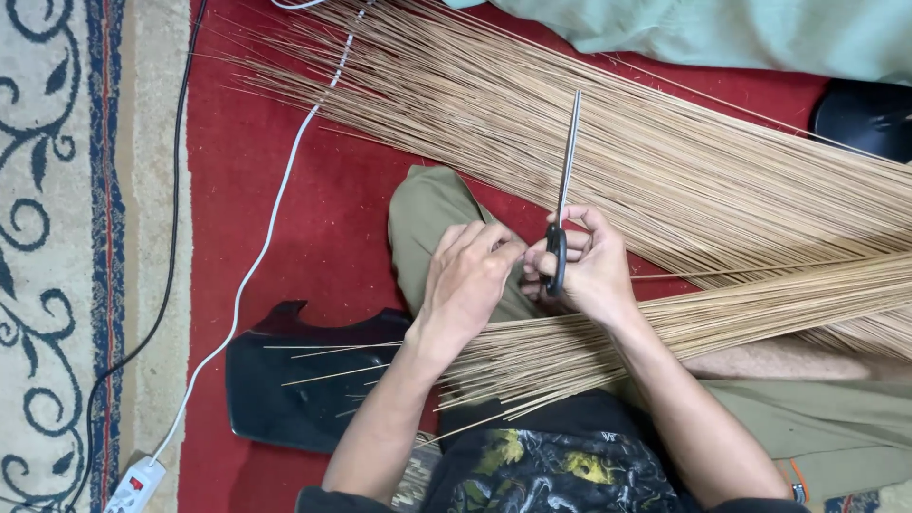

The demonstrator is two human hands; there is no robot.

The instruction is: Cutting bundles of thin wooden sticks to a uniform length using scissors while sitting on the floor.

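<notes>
My right hand (591, 269) grips the black handles of a pair of scissors (566, 180), whose long closed blades point up and away over a wide spread of thin tan sticks (608, 142). My left hand (468, 277) is curled just left of the scissor handles, its fingertips pinched together near them; what it pinches is too small to make out. A second bundle of sticks (741, 313) lies across my lap under both wrists, its cut ends fanning out to the left. My bent knee in olive trousers (427, 214) sits below the left hand.
A red mat (332, 209) covers the floor, with a patterned rug (57, 237) at left. A white cable (266, 237) and a black cable (171, 237) run down to a power strip (133, 483). A black tray-like object (285, 380) lies by my left forearm. Pale green cloth (722, 33) lies at top right.
</notes>
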